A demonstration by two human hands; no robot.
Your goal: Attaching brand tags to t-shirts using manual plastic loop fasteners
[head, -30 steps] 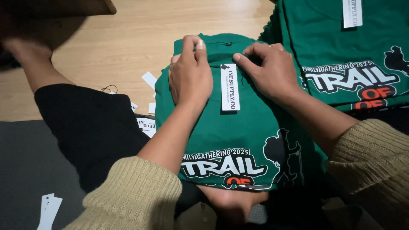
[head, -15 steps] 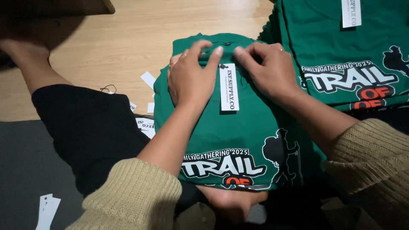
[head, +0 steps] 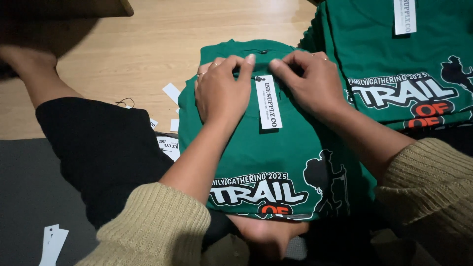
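Green cotton, folded flat: the green shirt [head: 276,148] lies across my lap, collar end away from me, its long axis running from my body outward. White paper tag [head: 268,102] lies lengthwise along that axis, directly between my hands. My left hand [head: 222,91] and right hand [head: 311,83] press palm-down either side, forefingers pinching the soft knit at the tag's top end; both equally near. Smooth wooden floor [head: 148,44] beyond

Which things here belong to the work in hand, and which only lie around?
In hand:
- left hand
- right hand
- folded green T-shirt
- white hang tag

Lying about:
- loose white tags
- second green T-shirt
- wooden floor
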